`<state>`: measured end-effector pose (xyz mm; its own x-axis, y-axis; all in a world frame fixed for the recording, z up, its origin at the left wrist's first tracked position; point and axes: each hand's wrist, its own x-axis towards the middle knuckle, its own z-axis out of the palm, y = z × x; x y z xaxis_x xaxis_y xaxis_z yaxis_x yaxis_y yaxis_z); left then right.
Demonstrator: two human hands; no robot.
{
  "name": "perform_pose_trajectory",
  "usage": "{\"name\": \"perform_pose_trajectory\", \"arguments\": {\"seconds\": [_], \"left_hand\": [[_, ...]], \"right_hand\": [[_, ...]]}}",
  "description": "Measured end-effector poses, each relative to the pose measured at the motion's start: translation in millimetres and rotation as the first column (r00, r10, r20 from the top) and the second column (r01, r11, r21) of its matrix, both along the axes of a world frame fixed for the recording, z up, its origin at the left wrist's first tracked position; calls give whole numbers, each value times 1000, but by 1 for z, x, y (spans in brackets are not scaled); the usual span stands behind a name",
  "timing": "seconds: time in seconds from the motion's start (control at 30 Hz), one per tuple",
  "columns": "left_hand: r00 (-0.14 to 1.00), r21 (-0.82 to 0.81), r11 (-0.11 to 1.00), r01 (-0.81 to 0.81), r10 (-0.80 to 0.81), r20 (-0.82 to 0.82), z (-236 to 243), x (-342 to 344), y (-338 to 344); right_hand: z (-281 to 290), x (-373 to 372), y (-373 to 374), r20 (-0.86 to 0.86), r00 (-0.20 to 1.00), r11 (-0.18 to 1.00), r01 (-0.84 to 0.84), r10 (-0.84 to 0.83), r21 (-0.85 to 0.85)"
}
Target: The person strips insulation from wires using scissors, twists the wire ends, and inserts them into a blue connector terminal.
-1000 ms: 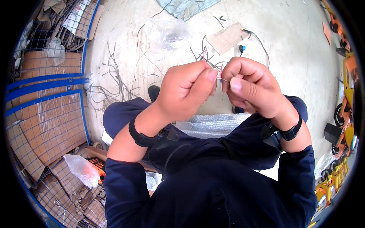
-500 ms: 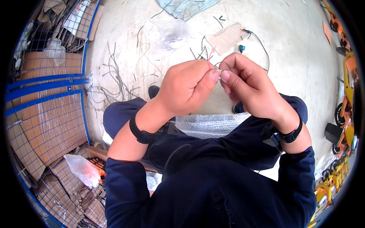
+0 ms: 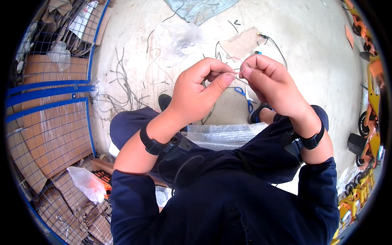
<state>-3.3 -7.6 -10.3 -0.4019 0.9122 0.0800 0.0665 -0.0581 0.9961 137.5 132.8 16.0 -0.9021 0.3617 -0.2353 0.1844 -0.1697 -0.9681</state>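
A thin red wire [image 3: 238,73] spans the small gap between my two hands, and part of it curls up above the fingertips. My left hand [image 3: 200,90] pinches one part of it between thumb and forefinger. Close beside it, my right hand [image 3: 272,83] is closed on the wire too, with thumb and forefinger pressed together. The wire's ends are hidden or too small to make out. Below the hands, scissors with blue handles [image 3: 250,107] lie on the floor near my shoe.
Beyond my hands lie a cardboard piece [image 3: 241,44], a dark cable [image 3: 277,48], a clear plastic bag [image 3: 179,38] and a blue-grey sheet [image 3: 200,10]. Dark wire offcuts [image 3: 124,81] spread at left, beside a blue mesh cage [image 3: 51,87] of cardboard. Bubble wrap [image 3: 224,136] lies between my legs.
My hands have drawn slightly apart, and more of the red wire shows, now looping toward my right hand. The right hand has shifted a little; the scissors have come into sight below.
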Motion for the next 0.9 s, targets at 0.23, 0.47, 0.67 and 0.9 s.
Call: {"name": "perform_pose_trajectory", "arguments": {"seconds": [0.23, 0.47, 0.67, 0.9], "left_hand": [[996, -113, 990, 82, -79, 33, 2, -8, -3], [938, 37, 996, -83, 91, -336, -7, -9, 7], [777, 110, 993, -35, 96, -622, 11, -10, 0], [697, 116, 991, 61, 41, -716, 6, -4, 0]], "right_hand": [[0, 0, -1, -20, 994, 974, -105, 112, 201], [11, 1, -1, 40, 986, 986, -164, 165, -32], [5, 0, -6, -8, 1000, 995, -21, 21, -102], [-9, 0, -15, -83, 991, 994, -101, 104, 35]]}}
